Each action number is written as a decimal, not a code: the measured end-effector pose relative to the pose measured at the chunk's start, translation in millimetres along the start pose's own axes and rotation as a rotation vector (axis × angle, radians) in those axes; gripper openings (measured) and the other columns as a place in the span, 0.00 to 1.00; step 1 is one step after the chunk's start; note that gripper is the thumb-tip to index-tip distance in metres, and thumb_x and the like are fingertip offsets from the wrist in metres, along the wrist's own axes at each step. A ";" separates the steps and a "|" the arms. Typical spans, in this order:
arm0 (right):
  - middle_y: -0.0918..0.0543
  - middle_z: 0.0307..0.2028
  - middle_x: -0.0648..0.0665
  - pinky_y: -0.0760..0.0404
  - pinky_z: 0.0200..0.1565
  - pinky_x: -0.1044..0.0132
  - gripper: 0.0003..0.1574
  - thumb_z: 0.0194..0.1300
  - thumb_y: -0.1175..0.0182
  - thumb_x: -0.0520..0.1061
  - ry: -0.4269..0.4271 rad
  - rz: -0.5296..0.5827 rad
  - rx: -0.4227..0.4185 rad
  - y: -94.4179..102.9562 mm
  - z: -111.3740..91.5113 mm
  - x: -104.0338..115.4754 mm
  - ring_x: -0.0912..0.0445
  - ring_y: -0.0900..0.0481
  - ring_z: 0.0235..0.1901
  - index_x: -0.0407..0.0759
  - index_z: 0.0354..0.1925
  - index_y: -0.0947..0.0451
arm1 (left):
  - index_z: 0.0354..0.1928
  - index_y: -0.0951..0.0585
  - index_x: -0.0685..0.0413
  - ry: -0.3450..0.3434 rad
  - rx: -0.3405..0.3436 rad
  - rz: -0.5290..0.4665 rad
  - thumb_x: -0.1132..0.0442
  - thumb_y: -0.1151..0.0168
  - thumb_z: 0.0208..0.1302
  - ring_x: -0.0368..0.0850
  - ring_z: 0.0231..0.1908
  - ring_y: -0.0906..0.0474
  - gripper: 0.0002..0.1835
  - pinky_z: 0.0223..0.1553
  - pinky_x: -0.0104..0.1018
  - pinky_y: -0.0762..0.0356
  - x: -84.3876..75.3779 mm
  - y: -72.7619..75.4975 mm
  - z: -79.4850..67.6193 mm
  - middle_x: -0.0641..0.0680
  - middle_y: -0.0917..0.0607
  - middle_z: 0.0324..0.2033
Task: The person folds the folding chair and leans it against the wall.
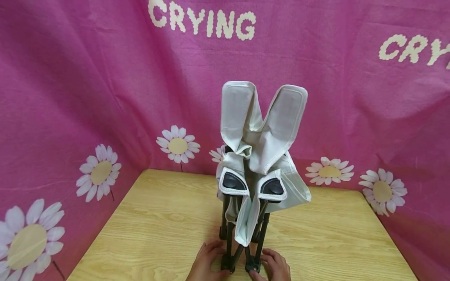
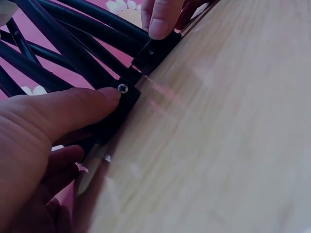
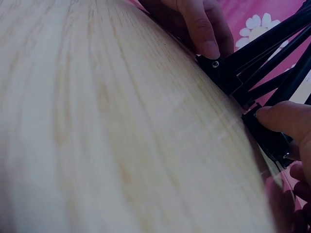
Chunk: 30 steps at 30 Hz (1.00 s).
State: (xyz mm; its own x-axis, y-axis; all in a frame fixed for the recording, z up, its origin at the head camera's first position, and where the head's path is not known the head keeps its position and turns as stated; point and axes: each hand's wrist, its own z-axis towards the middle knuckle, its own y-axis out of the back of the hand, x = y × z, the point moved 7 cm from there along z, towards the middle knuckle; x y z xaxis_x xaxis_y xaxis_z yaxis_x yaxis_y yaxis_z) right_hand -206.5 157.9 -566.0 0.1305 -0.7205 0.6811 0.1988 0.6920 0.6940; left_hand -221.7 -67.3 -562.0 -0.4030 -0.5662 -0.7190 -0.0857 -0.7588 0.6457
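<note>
Folding chair [image 1: 284,113] upright on the desk [image 1: 147,234], folded narrow, midway between the left and right edges and well forward of the far edge! White fabric [image 1: 237,113] up top: two broad panels fan out in a V, two lower corners face the near side, each with a black corner piece [image 1: 234,181] in its pocket, and a loose fold droops between them. Below, black legs [image 1: 229,238] drop close together to the wood.

And now the hands, one at each front foot! On the left, the left hand [image 1: 207,263] pinches the left front foot [image 1: 227,265], thumb on the near face, fingers bent round the outer side; the left wrist view puts that thumb tip right by a shiny screw [image 2: 123,88]. Over on the right, the right hand [image 1: 275,267] mirrors it, gripping the right front foot [image 1: 251,267], thumb in front, fingers curled behind. Those two feet sit just beside each other!

Beyond the far edge hangs a pink cloth [image 1: 105,58], daisies [image 1: 178,146] low down, pale letters [image 1: 209,23] reading CRYING up high, and more cloth runs past the left and right edges.
</note>
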 end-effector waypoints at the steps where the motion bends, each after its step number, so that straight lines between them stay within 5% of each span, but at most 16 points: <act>1: 0.21 0.47 0.50 0.33 0.51 0.46 0.21 0.42 0.24 0.60 -0.002 -0.001 -0.001 -0.2 0.0 -0.2 0.50 0.27 0.49 0.56 0.35 0.17 | 0.44 0.18 0.51 0.013 0.011 -0.008 0.50 0.25 0.47 0.56 0.60 0.31 0.22 0.62 0.67 0.47 1.0 -0.2 0.2 0.57 0.23 0.56; 10: 0.22 0.48 0.48 0.31 0.52 0.42 0.21 0.44 0.24 0.60 -0.016 0.018 0.042 1.8 0.0 -2.3 0.48 0.27 0.51 0.54 0.36 0.17 | 0.46 0.17 0.52 0.028 0.010 0.004 0.48 0.27 0.49 0.55 0.59 0.30 0.23 0.61 0.66 0.45 5.4 -2.7 -0.1 0.56 0.21 0.55; 23: 0.20 0.47 0.54 0.33 0.50 0.49 0.19 0.44 0.25 0.61 -0.012 -0.048 -0.030 1.0 -1.3 -4.0 0.52 0.27 0.50 0.58 0.35 0.17 | 0.48 0.16 0.51 0.000 -0.056 0.052 0.46 0.28 0.50 0.55 0.58 0.28 0.25 0.59 0.66 0.43 3.2 -2.0 -1.9 0.50 0.17 0.51; 30: 0.20 0.50 0.50 0.37 0.54 0.45 0.19 0.47 0.26 0.60 -0.082 -0.037 0.001 0.3 -1.0 -2.9 0.49 0.29 0.53 0.55 0.35 0.17 | 0.48 0.16 0.49 0.091 -0.032 0.018 0.46 0.27 0.48 0.58 0.59 0.30 0.25 0.61 0.70 0.55 3.4 -3.7 -1.0 0.47 0.16 0.49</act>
State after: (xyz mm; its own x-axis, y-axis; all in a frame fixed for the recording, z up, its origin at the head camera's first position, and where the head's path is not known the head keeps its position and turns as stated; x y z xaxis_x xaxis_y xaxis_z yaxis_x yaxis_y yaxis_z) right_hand -205.9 160.1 -568.0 0.0433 -0.7398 0.6714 0.2010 0.6648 0.7195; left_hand -221.9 -66.7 -567.1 -0.3201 -0.6052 -0.7289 -0.0494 -0.7577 0.6507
